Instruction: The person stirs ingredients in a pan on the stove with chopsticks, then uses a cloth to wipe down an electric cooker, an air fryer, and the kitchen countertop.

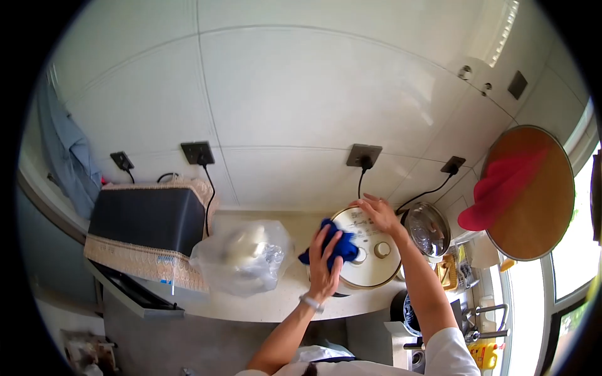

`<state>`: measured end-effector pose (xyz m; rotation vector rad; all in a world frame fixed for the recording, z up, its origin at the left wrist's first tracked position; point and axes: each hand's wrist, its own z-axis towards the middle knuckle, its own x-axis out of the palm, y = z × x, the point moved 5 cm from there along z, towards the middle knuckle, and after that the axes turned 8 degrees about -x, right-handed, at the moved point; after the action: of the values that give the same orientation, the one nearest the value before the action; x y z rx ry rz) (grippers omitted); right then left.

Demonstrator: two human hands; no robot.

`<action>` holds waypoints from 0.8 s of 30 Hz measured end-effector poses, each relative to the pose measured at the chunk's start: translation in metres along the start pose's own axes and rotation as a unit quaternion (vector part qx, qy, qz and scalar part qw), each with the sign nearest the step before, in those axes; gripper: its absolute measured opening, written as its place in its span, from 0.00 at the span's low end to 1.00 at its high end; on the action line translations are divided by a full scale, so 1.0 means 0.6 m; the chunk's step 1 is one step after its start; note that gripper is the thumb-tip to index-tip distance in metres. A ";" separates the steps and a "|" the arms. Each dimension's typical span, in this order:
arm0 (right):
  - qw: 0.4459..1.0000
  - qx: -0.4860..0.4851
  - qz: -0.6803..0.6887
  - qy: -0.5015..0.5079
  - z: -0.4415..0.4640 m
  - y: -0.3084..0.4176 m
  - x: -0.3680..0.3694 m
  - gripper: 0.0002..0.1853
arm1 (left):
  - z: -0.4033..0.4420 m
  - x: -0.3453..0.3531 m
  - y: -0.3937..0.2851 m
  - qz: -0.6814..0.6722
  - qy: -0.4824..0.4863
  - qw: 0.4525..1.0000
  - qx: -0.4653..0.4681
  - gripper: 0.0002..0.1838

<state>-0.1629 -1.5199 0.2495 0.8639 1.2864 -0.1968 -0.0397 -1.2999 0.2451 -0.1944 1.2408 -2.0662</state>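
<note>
A round appliance with a cream top and printed markings (367, 271) stands on the counter, with two round knobs or buttons near its front. My left hand (325, 260) presses a bunched blue cloth (345, 248) against the left side of that top, its fingers spread over the cloth. At the top's back edge rests my right hand (378, 215), fingers apart and nothing held in it. A pot with a glass lid (427, 229) is just to the right of the appliance. Part of the appliance's left side is hidden by the cloth and my left hand.
A clear plastic bag with pale contents (241, 257) lies left on the counter (332, 307). Farther left is a dark box-shaped appliance (147, 216) with lace cloth. A round board (539, 194) with a red cloth or mitt hangs at right. Cords run from wall sockets.
</note>
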 end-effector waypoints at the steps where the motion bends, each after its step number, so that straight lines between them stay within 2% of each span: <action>1: 0.999 -0.003 0.051 -0.002 0.003 -0.005 0.001 0.30 | 0.000 0.005 0.026 -0.097 -0.002 0.994 -0.057 0.25; 2: 0.995 -0.006 0.102 -0.005 0.006 -0.010 0.001 0.30 | -0.005 0.012 0.057 -0.193 -0.006 0.975 -0.110 0.26; 3: 0.989 0.018 0.147 0.005 0.009 -0.017 0.005 0.30 | -0.022 0.017 0.088 -0.216 -0.025 0.969 -0.118 0.28; 4: 0.989 0.018 0.147 0.016 0.010 -0.016 0.006 0.30 | -0.050 0.033 0.125 -0.277 -0.062 0.944 -0.168 0.28; 5: 0.986 0.031 0.166 0.013 0.010 -0.014 0.005 0.30 | -0.107 0.065 0.212 -0.271 -0.039 0.929 -0.250 0.27; 6: 0.982 0.044 0.185 0.008 0.010 -0.015 0.006 0.30 | -0.181 0.088 0.302 -0.162 -0.075 0.915 -0.362 0.27; 8: 0.984 0.021 0.177 0.009 0.012 -0.012 0.003 0.31 | -0.273 0.091 0.360 -0.097 -0.060 0.858 -0.501 0.27; 10: 0.974 0.067 0.217 -0.010 0.008 -0.013 0.004 0.31 | -0.272 0.095 0.335 -0.142 -0.073 0.876 -0.455 0.27; 11: 0.982 0.029 0.185 0.000 0.007 -0.020 0.001 0.32 | -0.259 0.097 0.315 -0.139 -0.073 0.871 -0.465 0.27; 12: 0.982 0.031 0.187 0.006 0.001 -0.024 0.004 0.32 | -0.212 0.074 0.251 -0.173 -0.067 0.884 -0.429 0.27; 14: 0.971 0.089 0.221 -0.009 0.000 -0.036 -0.002 0.33 | -0.122 0.047 0.152 -0.216 -0.049 0.915 -0.337 0.26; 16: 0.965 0.090 0.245 -0.019 -0.005 -0.050 -0.008 0.34 | -0.072 0.038 0.071 -0.149 -0.010 0.966 -0.212 0.25; 19: 0.956 0.095 0.274 -0.040 -0.019 -0.078 -0.013 0.35 | -0.055 0.062 0.082 -0.199 0.010 0.954 -0.225 0.24; 21: 0.953 0.084 0.287 -0.057 -0.015 -0.076 -0.011 0.36 | -0.050 0.066 0.164 -0.208 -0.011 0.900 -0.382 0.23; 22: 0.950 0.092 0.289 -0.069 -0.026 -0.069 -0.010 0.36 | -0.029 0.056 0.190 -0.168 -0.002 0.887 -0.430 0.23; 24: 0.958 0.082 0.265 -0.067 -0.006 -0.033 -0.010 0.36 | 0.030 0.040 0.153 -0.213 0.033 0.899 -0.382 0.23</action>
<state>-0.1789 -1.5326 0.2457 1.2838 0.8817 0.0665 -0.0038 -1.3546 0.1740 -0.8224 2.1598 -1.8075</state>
